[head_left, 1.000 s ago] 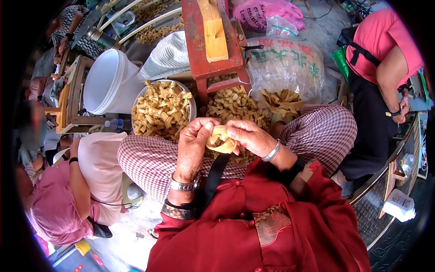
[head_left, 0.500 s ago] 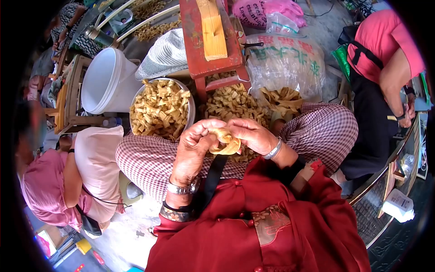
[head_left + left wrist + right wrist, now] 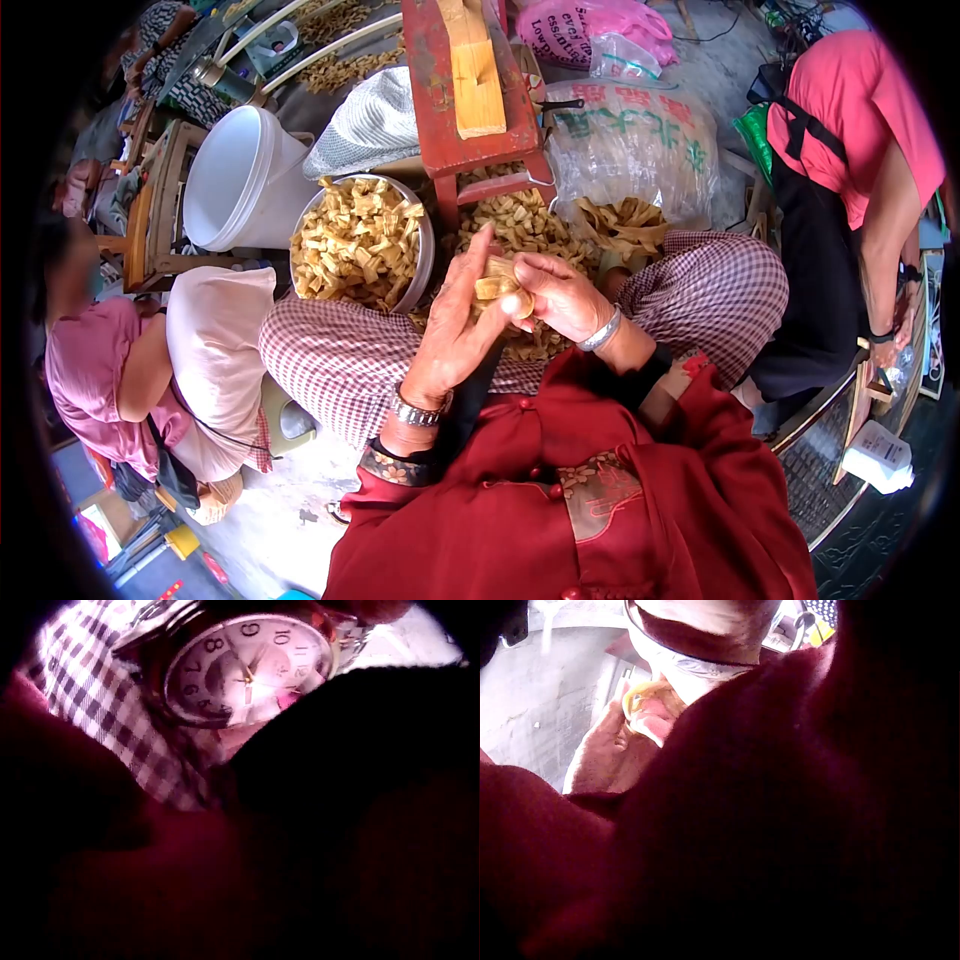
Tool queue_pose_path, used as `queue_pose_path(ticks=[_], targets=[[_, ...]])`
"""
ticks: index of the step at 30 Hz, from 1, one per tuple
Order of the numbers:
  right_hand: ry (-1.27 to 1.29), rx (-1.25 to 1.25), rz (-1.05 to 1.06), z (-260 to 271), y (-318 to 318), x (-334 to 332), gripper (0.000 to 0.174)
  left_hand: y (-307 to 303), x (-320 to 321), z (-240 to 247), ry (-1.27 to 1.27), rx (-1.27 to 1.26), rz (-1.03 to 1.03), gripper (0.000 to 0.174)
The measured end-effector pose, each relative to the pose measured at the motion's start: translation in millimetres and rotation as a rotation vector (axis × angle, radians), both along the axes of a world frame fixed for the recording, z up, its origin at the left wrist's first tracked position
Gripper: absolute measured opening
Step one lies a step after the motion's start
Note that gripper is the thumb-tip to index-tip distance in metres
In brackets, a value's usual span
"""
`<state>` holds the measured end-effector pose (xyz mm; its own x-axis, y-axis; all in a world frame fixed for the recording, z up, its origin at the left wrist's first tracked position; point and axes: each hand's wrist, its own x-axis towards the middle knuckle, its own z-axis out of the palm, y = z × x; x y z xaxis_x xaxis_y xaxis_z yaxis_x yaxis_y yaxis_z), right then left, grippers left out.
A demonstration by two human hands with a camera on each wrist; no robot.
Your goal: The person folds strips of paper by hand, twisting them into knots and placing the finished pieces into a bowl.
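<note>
Over the lap, both hands work on one yellow-brown flat strip [image 3: 491, 287], now bunched into a small coil. My left hand [image 3: 450, 325] has its fingers stretched along the far side of the strip, with the thumb pressing across its near face. From the other side my right hand [image 3: 568, 297] pinches the strip between thumb and fingers. A sliver of the yellow strip [image 3: 634, 696] shows in the right wrist view, where a red sleeve [image 3: 727, 825] covers most of the picture. The left wrist view is mostly dark, with a wristwatch [image 3: 247, 675] at its top.
A round tub [image 3: 425, 262] full of knotted strips stands beyond the left knee. More knotted pieces [image 3: 525, 225] and loose flat strips [image 3: 625, 222] lie ahead, by a red bench [image 3: 440, 130]. A white bucket [image 3: 222, 190] leans at left. People sit on both sides.
The strip has gone from an open loop to a tighter bunch. My left hand has turned, its fingers now straighter and pointing away, thumb across the strip. The right hand has barely moved.
</note>
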<state>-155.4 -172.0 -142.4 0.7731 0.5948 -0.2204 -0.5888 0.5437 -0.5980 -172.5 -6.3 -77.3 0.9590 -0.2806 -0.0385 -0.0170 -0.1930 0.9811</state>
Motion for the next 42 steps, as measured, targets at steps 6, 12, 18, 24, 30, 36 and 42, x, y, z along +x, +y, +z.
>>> queue_pose_path(ticks=[6,12,18,24,30,36,42], targets=[[-0.234,-0.453,-0.014,24.3,2.1,-2.2,0.025,-3.0,-0.1,-7.9,0.072,-0.082,0.198,0.049],[-0.586,-0.721,-0.169,15.7,4.7,-1.9,0.040,8.3,-1.2,-7.7,0.506,-0.592,0.059,0.053],[-0.534,-0.608,-0.105,22.3,-5.2,-4.8,0.054,17.0,-0.4,-12.4,0.755,-0.947,-0.162,0.056],[-0.488,-0.829,-0.227,16.4,-39.1,-0.7,0.047,38.6,0.0,-11.5,0.674,-1.083,-0.015,0.055],[-0.395,-0.842,0.127,31.5,-47.3,2.2,0.038,44.2,1.1,-9.6,0.580,-1.045,0.079,0.057],[-0.352,-0.596,0.346,48.6,-9.7,-4.9,0.032,27.5,-1.7,-5.2,0.582,-0.842,0.134,0.054],[-0.706,-0.769,0.241,65.4,-11.4,-9.6,0.038,37.5,-4.5,-1.1,0.525,-0.981,0.274,0.049]])
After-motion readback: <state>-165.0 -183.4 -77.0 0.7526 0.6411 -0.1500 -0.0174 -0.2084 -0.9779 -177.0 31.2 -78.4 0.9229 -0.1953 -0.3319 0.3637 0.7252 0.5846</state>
